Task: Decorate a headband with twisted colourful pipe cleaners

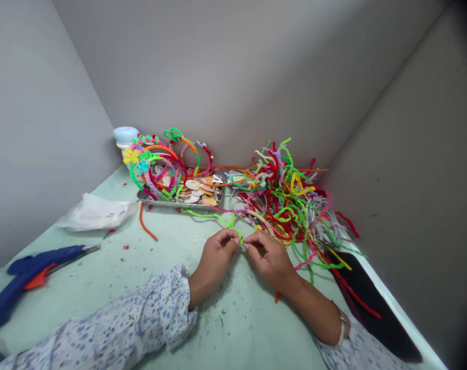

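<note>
Near the middle of the table, my left hand (219,255) pinches a bright green pipe cleaner (231,222) between thumb and forefinger. My right hand (267,258) pinches the same green piece close beside it, fingertips almost touching. One long green end reaches away to the left, toward the metal tray. The small spot between the fingertips is partly hidden. Just beyond and right of my hands lies a heaped tangle of pipe cleaners (291,198) in red, green, yellow, pink and purple.
Finished-looking pipe-cleaner headbands (156,169) stand on a metal tray (179,204) with paper cutouts. A blue glue gun (44,262) lies at left, near a clear plastic bag (98,211). A lidded bottle (125,137) stands behind. A dark phone (376,308) lies at right; an orange pipe cleaner (145,223) lies left.
</note>
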`<state>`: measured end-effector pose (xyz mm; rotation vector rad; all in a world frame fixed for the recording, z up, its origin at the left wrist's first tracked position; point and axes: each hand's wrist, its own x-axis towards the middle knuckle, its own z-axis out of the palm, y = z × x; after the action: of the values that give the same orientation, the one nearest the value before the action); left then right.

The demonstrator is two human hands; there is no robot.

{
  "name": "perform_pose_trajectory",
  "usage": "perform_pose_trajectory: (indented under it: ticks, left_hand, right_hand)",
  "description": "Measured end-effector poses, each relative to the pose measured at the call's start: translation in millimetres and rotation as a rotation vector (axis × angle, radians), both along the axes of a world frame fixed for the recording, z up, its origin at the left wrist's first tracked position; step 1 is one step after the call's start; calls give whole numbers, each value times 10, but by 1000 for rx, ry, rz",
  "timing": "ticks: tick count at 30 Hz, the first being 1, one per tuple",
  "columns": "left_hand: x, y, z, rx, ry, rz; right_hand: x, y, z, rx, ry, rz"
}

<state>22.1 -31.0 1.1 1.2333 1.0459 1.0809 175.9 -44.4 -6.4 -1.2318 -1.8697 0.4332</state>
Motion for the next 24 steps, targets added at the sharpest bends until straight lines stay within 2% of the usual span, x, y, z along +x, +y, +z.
perform_pose_trajectory:
  ticks: [13,24]
  left_hand:
    - [-19,-7,41,19,33,0]
    - [2,-4,37,-38,24,17]
  right_hand:
    - [-10,-2,25,-51,52,-43]
    - [-5,13,-35,-57,14,-3]
